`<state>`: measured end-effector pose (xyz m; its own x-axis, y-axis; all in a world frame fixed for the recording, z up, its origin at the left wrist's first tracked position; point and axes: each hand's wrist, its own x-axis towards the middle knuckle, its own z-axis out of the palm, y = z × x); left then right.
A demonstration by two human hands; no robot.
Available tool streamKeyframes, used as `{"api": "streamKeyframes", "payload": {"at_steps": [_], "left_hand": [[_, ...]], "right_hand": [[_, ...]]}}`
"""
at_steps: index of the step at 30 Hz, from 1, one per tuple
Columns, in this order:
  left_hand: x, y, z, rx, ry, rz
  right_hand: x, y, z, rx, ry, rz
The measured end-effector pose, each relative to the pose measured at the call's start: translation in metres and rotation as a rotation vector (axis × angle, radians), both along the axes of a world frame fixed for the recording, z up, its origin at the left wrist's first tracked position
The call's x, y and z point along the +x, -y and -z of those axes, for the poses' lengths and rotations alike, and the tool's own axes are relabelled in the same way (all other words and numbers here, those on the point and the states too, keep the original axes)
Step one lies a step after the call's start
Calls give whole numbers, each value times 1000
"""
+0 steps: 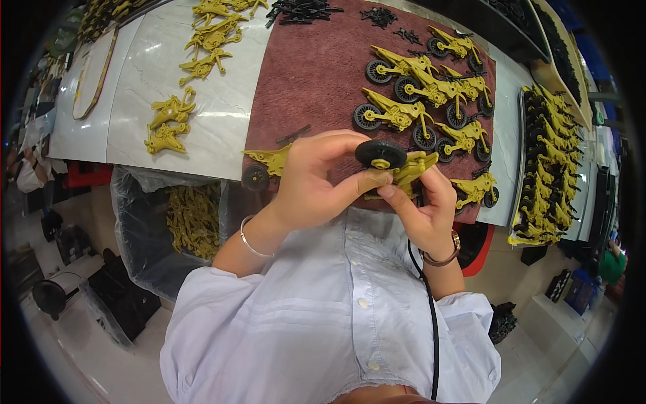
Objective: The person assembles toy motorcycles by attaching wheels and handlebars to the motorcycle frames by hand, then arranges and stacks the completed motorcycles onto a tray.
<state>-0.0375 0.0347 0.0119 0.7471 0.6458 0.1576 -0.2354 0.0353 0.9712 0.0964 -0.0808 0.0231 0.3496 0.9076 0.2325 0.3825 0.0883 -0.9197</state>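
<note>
Both hands hold one yellow toy motorcycle (409,170) above the near edge of a dark red cloth (303,81). A black wheel (381,154) with a yellow hub is on its left end. My left hand (319,175) is closed, fingers behind the wheel and thumb just below it. My right hand (427,209) grips the yellow body from the right, its thumb close to the left one. The fingers partly hide the toy. Beside my left hand lies another yellow toy motorcycle (270,160) with a black wheel. To the right is one more (476,190).
Several wheeled yellow motorcycles (397,111) lie on the cloth's right side. Small black parts (303,10) lie at its far edge. Loose yellow bodies (168,122) sit on the pale table (222,94). A filled tray (548,168) stands right; a plastic-lined bin (195,219) stands below left.
</note>
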Motion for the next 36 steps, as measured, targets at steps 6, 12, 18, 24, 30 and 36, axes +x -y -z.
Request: {"api": "streamKeyframes", "payload": {"at_steps": [6,12,18,24,30,36], "left_hand": [[-4,0,5,-93,-18,14],[-3,-11,-19,8,39,116],[-2,-9,-7,214,7,29],[-2,-12,-5,138,82,89],[-8,-13,-1,-246,186,46],[-3,0,-19,174,-164,161]], "right_hand": [[3,-1,-7,8,79,-55],[5,-1,-9,9,161,-71],[7,2,-16,-31,338,-132],[7,2,-18,-25,265,-134],[23,14,-18,65,-317,85],[27,11,-15,80,-179,36]]}}
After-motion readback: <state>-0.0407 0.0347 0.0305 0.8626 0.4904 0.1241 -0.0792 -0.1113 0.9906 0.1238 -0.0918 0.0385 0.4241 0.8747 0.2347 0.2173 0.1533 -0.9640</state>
